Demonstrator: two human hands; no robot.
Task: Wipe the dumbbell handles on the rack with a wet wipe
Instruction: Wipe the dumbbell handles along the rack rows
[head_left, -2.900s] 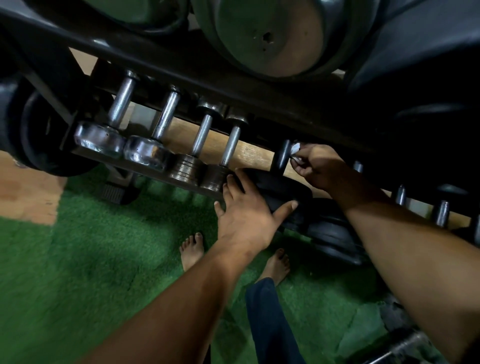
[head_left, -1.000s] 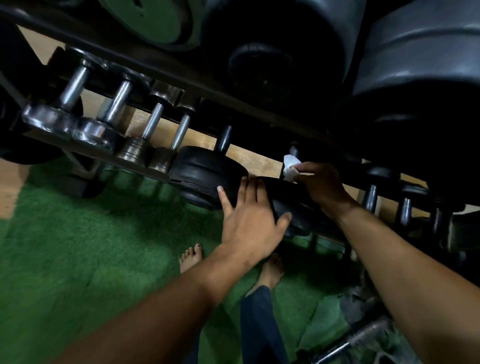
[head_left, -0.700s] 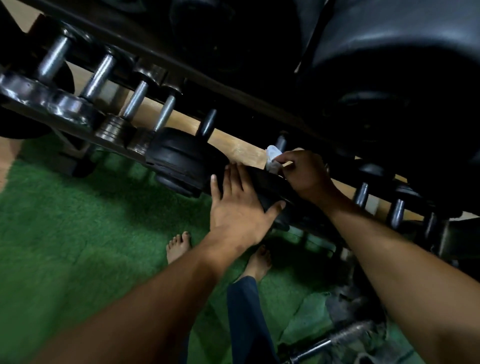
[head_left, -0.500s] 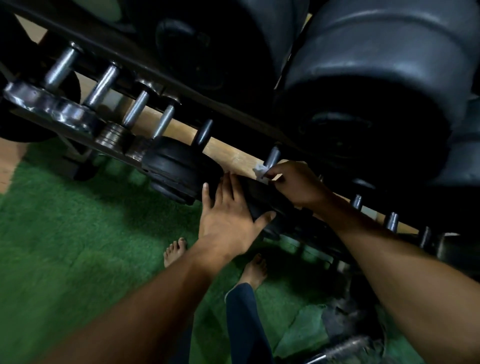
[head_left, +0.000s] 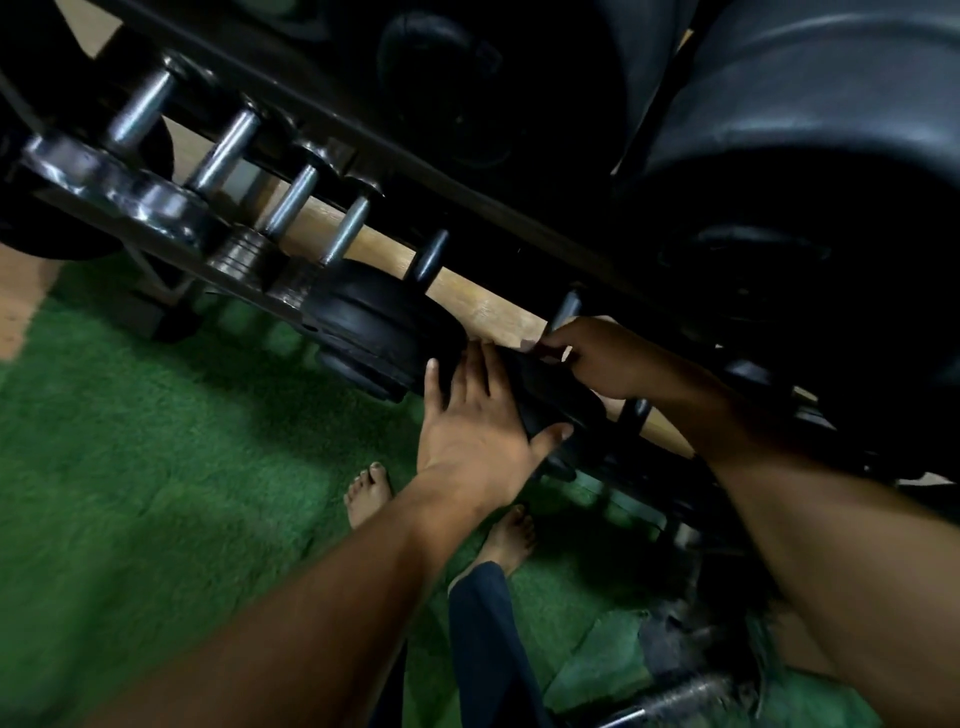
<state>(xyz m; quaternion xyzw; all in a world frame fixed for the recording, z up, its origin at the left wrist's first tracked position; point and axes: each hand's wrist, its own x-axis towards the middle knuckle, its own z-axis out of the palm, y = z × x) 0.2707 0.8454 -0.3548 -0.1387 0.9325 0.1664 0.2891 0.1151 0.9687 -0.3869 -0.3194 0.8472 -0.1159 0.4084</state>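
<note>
Right hand curled around a small white wet wipe, only a scrap of it showing past the fingertips, pinched at the near end of a dark metal dumbbell handle on the lower tier of the black steel rack. Left hand spread flat, fingers straight, pressing on the black rubber dumbbell head just below that handle, thumb hooked under its edge.

Best done, by the look of it: wrap the wipe fully round the bar, slide from the near end toward the far rail, twist once for the underside. Keep the flat palm steadying the weight against rolling. Mind the tight gap under the big black upper-tier dumbbells.

Handle just beyond the right fingertips, touching the wipe, running up and away toward the rack's back rail. Wipe mostly hidden inside the grip. Chrome handles toward the rack's left end well apart from both hands.
</note>
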